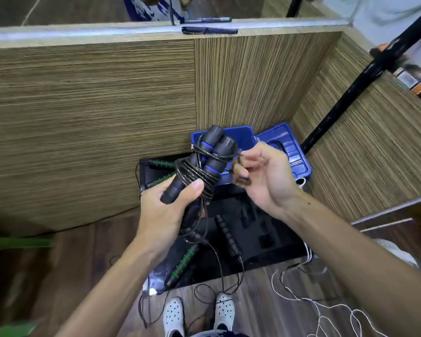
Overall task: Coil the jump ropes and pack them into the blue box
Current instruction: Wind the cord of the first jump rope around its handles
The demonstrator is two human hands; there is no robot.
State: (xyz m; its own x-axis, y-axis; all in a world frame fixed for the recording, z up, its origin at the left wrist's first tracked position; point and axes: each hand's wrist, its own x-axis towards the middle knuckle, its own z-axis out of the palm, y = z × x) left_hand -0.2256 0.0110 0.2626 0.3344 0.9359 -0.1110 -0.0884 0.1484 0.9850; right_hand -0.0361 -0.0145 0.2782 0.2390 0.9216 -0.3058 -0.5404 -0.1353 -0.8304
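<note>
The left hand (170, 203) grips the lower ends of a pair of black foam jump-rope handles with blue rings (204, 161), thumb laid across the front and the other fingers curled round behind; the two handles stand side by side, tilted up toward 1 o'clock. A thin dark cord (192, 172) is wound several times round the middle of both handles, and a few loose loops hang below the hand. At 3 o'clock from the bundle, the right hand (265, 176) pinches the free end of that cord between thumb and fingertips, its remaining fingers curled in, the strand running taut from the wraps to the pinch.

Behind the bundle, toward 1 o'clock, the open blue plastic box (248, 135) sits against the wood-grain partition wall (83, 105), its lid (289, 147) folded out to the right. Below the hands lies a glossy black surface (265, 239) carrying black handles with green rings (182, 263), another pair at 10 o'clock (161, 164), and a plain black ribbed handle (226, 232). Thin black cords trail onto the wooden floor near two white perforated clogs (173, 314). A white cord (326, 310) straggles at 4 o'clock.
</note>
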